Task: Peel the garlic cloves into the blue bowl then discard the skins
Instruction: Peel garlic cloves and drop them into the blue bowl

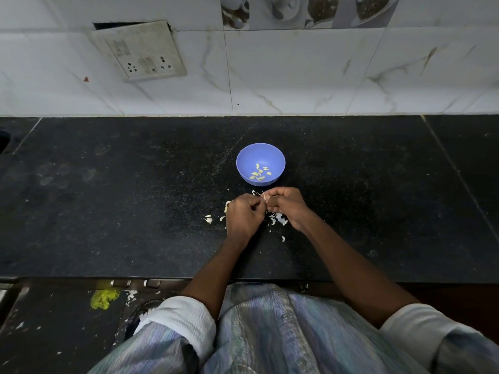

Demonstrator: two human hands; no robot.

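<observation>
A blue bowl (260, 152) stands on the black counter with several peeled garlic cloves (259, 174) lying in its bottom. Just in front of it my left hand (244, 217) and my right hand (287, 205) meet, fingers curled, pinching one small garlic clove (265, 197) between them; a strip of skin sticks up from it. Most of the clove is hidden by my fingers. White garlic skins (278, 219) lie scattered on the counter under and beside my hands, with more skins (208, 218) to the left.
The black stone counter (121, 198) runs wide on both sides of the bowl. A white tiled wall (297, 71) with a switch and socket plate (143, 51) rises behind it. Scraps and a yellow-green smear (104, 299) lie on the floor below left.
</observation>
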